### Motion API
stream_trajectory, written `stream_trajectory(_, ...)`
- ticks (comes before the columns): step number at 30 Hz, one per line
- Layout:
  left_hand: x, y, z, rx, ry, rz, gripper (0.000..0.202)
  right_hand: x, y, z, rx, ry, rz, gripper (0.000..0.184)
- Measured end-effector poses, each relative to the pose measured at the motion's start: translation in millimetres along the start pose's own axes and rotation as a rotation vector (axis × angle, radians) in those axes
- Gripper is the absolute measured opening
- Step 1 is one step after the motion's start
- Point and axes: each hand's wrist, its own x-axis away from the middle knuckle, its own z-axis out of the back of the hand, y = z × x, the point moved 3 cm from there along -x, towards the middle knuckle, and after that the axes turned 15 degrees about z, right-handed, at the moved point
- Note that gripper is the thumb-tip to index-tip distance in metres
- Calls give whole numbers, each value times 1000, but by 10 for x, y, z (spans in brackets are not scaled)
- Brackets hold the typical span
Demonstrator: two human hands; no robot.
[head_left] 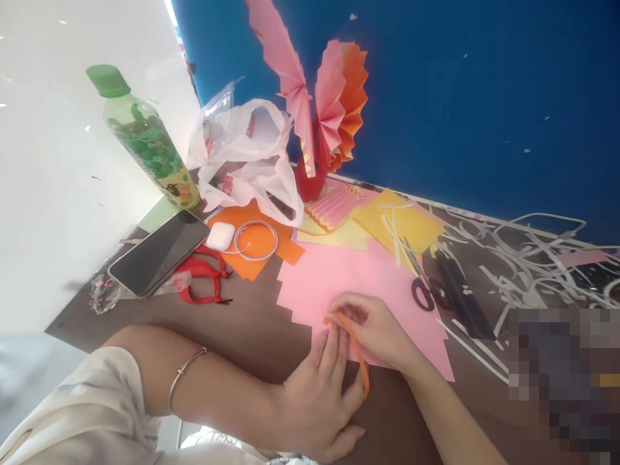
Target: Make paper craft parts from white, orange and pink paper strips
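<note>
An orange paper strip (357, 345) curves between my two hands, low over the table's near side. My right hand (372, 326) is closed, pinching the strip's upper end between thumb and fingertips. Fingertips of my left hand (322, 394) meet it at that same end, and the strip's lower end rests by another finger of this hand. Beneath and beyond the hands lie pink paper sheets (387, 278) with stepped edges. Scissors (423, 295) with dark handles rest on the sheets' right side.
Left stand a green-capped bottle (145, 139), a phone (159, 252), red cords (201, 278) and a white case (220, 236). Behind are a plastic bag (252, 155) and pleated paper fans (332, 97). White paper strips (523, 265) pile up right, near a black object (462, 294).
</note>
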Motion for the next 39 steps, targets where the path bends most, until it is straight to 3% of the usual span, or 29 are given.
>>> stream_trajectory(16,1,-11,14,-13,34,-5,61,-3,-15,6,13,-6,-9,8)
stream_trajectory(39,-7,-4,75,-8,-10,12,62,3,-39,13,-10,3,12,9)
